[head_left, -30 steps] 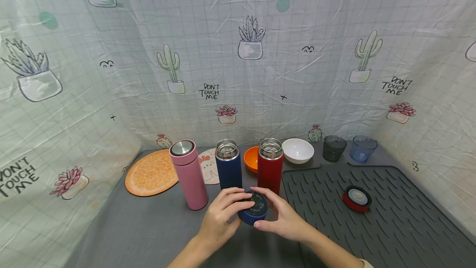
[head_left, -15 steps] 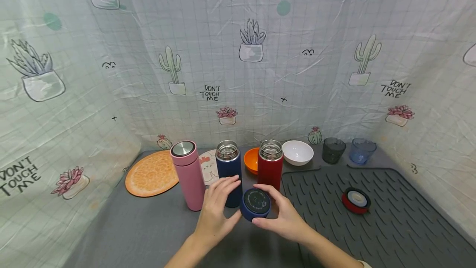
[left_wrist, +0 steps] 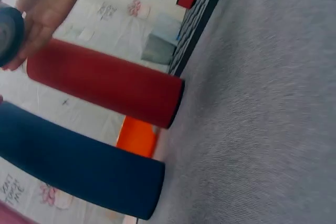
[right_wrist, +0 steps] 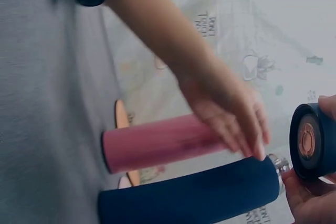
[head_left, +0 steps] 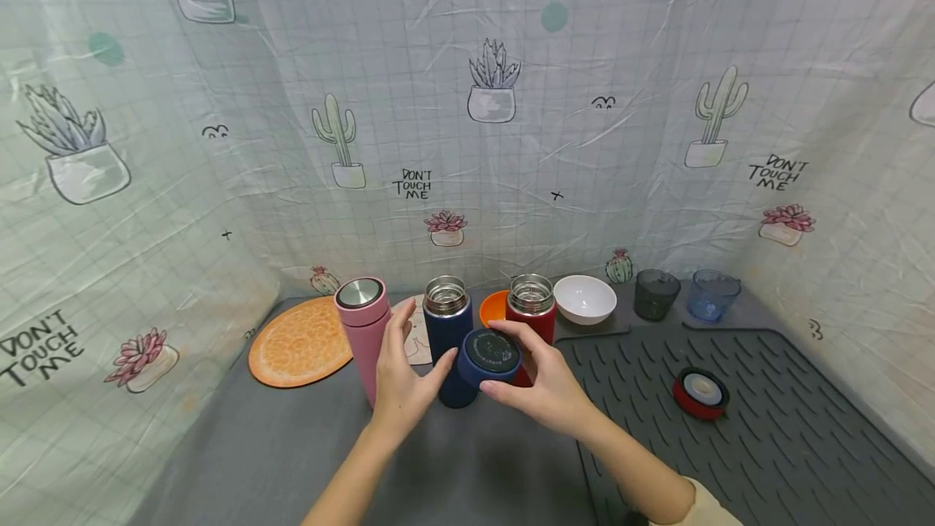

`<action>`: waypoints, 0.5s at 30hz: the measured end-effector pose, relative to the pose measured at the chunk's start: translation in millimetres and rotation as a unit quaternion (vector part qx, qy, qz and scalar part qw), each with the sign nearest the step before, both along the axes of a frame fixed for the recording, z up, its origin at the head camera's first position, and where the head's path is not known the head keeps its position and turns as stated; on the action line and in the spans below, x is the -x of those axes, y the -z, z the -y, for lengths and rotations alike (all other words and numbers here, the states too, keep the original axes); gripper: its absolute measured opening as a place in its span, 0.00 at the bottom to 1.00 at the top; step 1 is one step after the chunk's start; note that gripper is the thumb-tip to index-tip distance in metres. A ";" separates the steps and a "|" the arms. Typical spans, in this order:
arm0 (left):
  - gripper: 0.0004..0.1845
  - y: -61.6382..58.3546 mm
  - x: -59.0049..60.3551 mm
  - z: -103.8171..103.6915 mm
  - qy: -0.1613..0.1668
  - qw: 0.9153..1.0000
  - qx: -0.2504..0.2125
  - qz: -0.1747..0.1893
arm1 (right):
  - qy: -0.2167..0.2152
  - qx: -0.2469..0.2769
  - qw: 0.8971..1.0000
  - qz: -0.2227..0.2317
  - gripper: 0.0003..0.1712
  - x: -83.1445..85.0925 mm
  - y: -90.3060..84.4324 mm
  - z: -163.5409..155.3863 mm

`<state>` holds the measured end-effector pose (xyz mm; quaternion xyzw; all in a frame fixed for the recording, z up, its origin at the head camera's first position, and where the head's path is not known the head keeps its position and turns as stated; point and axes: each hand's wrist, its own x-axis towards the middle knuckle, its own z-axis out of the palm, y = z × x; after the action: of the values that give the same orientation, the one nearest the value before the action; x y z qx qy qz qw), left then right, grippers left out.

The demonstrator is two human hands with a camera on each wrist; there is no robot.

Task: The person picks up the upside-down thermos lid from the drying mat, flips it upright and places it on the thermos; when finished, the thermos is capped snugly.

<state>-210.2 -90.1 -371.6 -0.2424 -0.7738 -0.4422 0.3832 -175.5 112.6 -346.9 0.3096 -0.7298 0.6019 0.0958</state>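
My right hand [head_left: 551, 388] pinches a navy blue bottle lid [head_left: 489, 354] by its sides, thumb toward me, top face up. Its underside, with a round inner plug, shows in the right wrist view on the lid [right_wrist: 308, 141]. The lid is held in the air, in front of the red thermos bottle [head_left: 535, 321]. My left hand [head_left: 400, 388] has thumb and fingers spread, beside the upright, uncapped navy thermos bottle [head_left: 447, 339]. No object lies in that palm; its thumb tip comes near the lid. A capped pink thermos bottle [head_left: 363, 341] stands partly behind the left hand.
A red lid [head_left: 701, 393] lies upside down on the ribbed dark drying mat [head_left: 774, 428] at right. Along the back are an orange bowl [head_left: 493, 308], a white bowl [head_left: 585, 299], a dark cup [head_left: 655, 295] and a blue cup [head_left: 712, 296]. An orange round mat [head_left: 299, 342] lies at left.
My left hand has left the lid and moved left and up toward the navy bottle. The right hand, with the lid, has risen slightly toward the bottles.
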 end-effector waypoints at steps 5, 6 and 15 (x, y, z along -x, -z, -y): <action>0.41 1.9 15.1 1.9 0.018 0.996 -0.030 0.077 | 0.006 0.005 1.000 -0.002 0.36 -2.3 -28.0 13.5; 0.42 2.0 18.0 2.0 0.029 0.994 -0.042 0.098 | 0.004 0.008 1.000 -0.001 0.35 -2.0 -32.7 16.2; 0.41 -10.3 26.1 -4.9 0.141 0.967 -0.123 0.173 | 0.049 0.024 0.998 -0.026 0.37 16.5 -42.5 40.9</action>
<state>-236.3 -85.2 -361.3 -0.2196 -0.7261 -0.6188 0.2040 -192.1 71.6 -304.4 0.2869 -0.7265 0.6057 0.1518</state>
